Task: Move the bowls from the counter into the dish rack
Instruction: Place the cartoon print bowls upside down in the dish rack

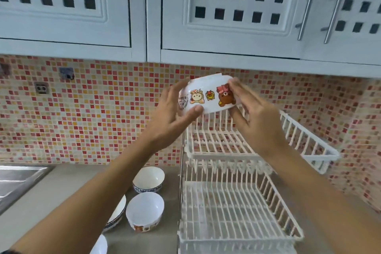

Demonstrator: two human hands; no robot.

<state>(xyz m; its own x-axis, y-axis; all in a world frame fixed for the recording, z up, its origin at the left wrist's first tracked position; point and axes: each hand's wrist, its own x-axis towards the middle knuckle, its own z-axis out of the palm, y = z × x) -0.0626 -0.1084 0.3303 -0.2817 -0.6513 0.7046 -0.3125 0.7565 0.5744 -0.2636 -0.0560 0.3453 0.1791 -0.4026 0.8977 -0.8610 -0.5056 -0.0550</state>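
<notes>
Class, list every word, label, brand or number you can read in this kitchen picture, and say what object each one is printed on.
Cartoon bowl, held between the left hand and right hand: a strip of print at its left edge, too blurred and tilted to read.
Second cartoon bowl on the counter: pictures only, no lettering visible.
Dish rack, cabinets, wall tiles: no text.
</notes>
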